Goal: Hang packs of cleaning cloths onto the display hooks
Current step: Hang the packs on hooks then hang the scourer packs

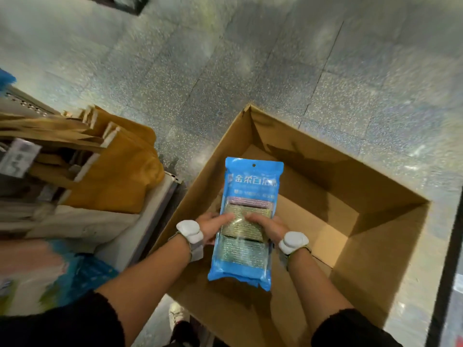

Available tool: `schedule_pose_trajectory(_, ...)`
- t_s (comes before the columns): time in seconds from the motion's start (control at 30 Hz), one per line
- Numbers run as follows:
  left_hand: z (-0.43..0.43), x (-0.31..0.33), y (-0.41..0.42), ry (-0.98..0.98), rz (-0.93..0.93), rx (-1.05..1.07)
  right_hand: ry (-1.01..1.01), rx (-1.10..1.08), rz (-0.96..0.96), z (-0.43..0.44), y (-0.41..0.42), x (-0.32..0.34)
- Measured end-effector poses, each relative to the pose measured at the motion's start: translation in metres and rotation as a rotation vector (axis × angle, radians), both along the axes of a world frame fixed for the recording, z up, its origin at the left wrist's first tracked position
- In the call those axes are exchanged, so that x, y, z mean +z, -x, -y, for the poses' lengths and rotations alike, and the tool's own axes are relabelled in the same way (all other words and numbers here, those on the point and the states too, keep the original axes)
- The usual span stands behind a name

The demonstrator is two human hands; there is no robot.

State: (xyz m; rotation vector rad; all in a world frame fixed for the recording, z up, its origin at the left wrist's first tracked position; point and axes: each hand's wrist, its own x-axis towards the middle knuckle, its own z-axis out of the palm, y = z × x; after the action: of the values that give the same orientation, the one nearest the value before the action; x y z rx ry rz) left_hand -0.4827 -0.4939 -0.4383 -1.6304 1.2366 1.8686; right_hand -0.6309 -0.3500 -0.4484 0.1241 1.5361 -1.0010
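Observation:
A blue pack of cleaning cloths [246,221] with a hang hole at its top is held flat above an open cardboard box [370,236]. My left hand [214,225] grips its left edge with the thumb on the clear window. My right hand [269,225] grips the right edge the same way. Both wrists wear white bands. The display hooks are not clearly visible in this blurred frame.
On the left a display shelf [147,221] carries hanging mustard-yellow cloth goods [120,176] and blurred blue packs [82,279] lower down. The box looks bare inside and stands on a speckled tile floor [250,71]. A dark upright edge [448,271] runs along the right.

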Motion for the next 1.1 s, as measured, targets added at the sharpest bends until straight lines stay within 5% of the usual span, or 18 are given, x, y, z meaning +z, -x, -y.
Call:
schedule_pose_trajectory(0.33,0.045,0.117,-0.045,0.192,-0.119,0.249,0.214,-0.049,-0.019,0.020,-0.018,0.126)
schedule_pose_trajectory(0.8,0.089,0.221,-0.183,0.093,-0.651,0.523,0.394,0.278,-0.005,0.098,-0.139,0.274)
schedule_pose_trajectory(1.1,0.101,0.264,-0.303,0.229,-0.601,0.619,0.471,0.098,0.022,0.188,-0.227,0.317)
